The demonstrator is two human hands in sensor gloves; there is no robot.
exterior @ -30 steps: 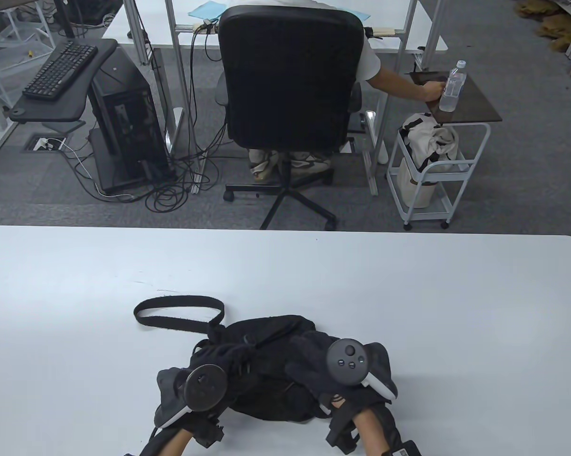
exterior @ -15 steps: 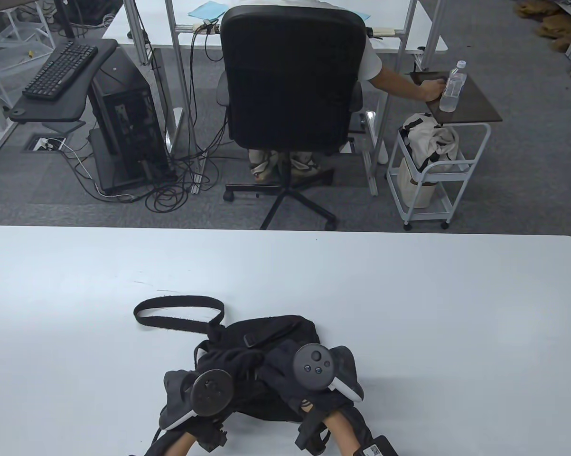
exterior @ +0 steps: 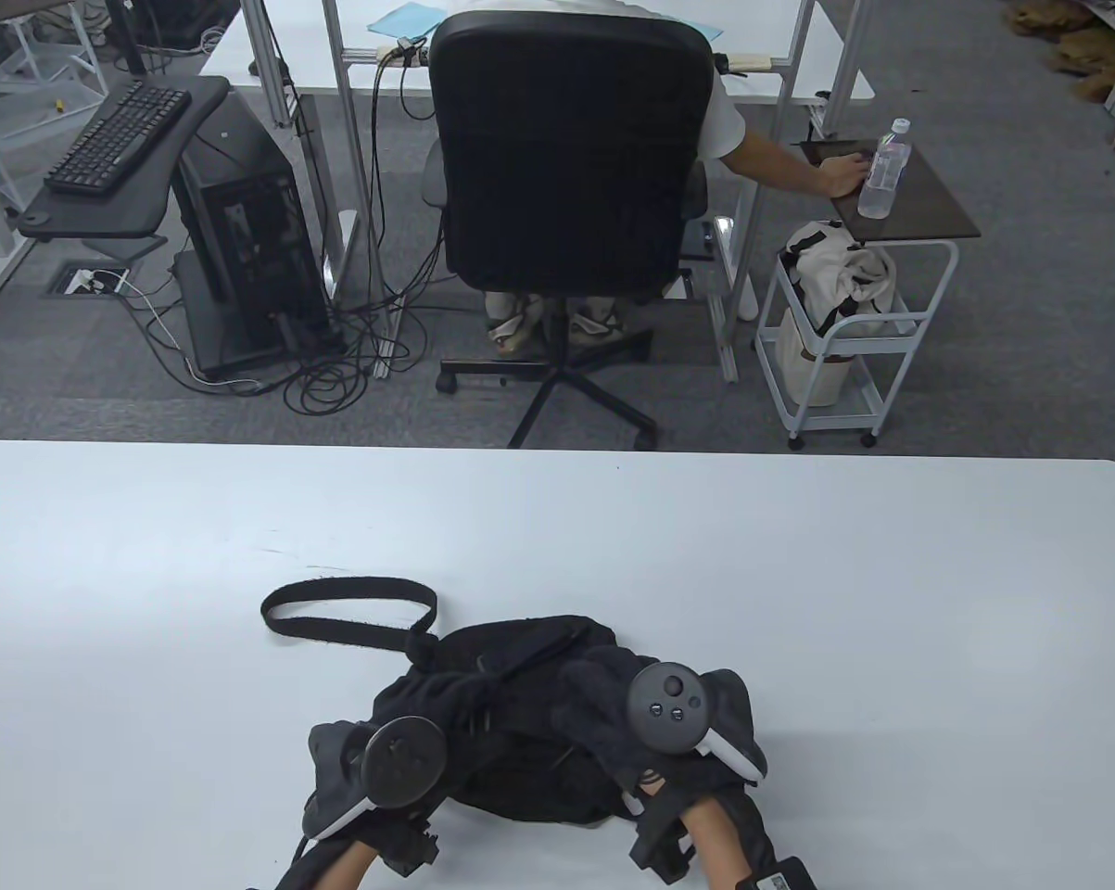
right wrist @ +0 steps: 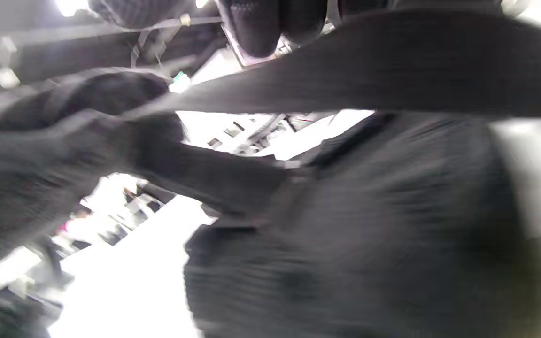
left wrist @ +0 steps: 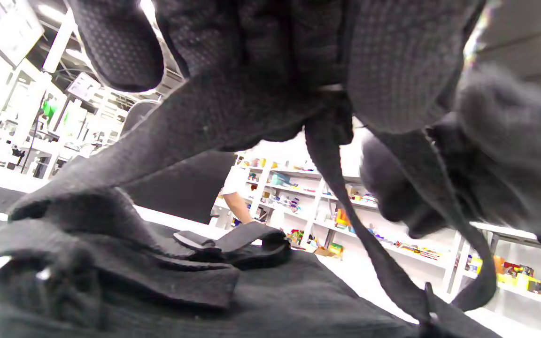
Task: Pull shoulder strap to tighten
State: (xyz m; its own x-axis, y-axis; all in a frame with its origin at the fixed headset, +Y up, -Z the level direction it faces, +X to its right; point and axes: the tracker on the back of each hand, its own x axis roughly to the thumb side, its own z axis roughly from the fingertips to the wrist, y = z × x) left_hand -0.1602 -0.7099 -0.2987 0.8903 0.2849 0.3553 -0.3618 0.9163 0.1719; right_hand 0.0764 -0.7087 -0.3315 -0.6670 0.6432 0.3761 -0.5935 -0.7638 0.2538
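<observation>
A black bag (exterior: pixel 529 640) lies on the white table (exterior: pixel 798 603) near the front edge. Its wide shoulder strap (exterior: pixel 353 593) loops out to the upper left. My left hand (exterior: pixel 441 691) rests on the bag's left part and grips strap webbing; in the left wrist view its fingers (left wrist: pixel 120 42) close around a wide band with a thin strap (left wrist: pixel 345 220) hanging below. My right hand (exterior: pixel 589 691) is on the bag's right part. In the blurred right wrist view its fingers (right wrist: pixel 261 23) hold a taut strap (right wrist: pixel 369 70) above the bag (right wrist: pixel 369 234).
A strap buckle (left wrist: pixel 233 244) lies on the bag's top. Beyond the table's far edge a person sits in a black office chair (exterior: pixel 566 158), beside a white cart (exterior: pixel 854 324) and a side table with a water bottle (exterior: pixel 884 171).
My right hand went left toward my left hand half a second ago and has now pulled back to the right. The left hand has stayed almost still on the bag.
</observation>
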